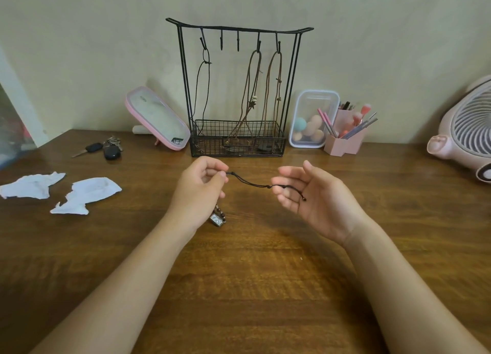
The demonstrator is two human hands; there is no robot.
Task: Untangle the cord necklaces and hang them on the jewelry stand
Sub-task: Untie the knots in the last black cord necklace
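Note:
A black cord necklace [252, 184] stretches between my two hands above the wooden table. My left hand [200, 186] pinches one end of the cord; its beads and silver pendant [218, 218] dangle below that wrist. My right hand [308, 194] holds the other end, the cord's tip lying across my palm with the fingers half curled. Behind them the black wire jewelry stand [237, 93] rests against the wall. One black cord necklace [203, 88] hangs from its left hook, and two brown cord necklaces [261, 93] hang from the right hooks into the basket.
Two torn white paper pieces [85, 198] lie at the left. Keys [106, 149] and a pink mirror [156, 118] sit left of the stand. A clear box of sponges [312, 120], a pink brush holder [345, 138] and a pink fan [467, 133] stand at the right.

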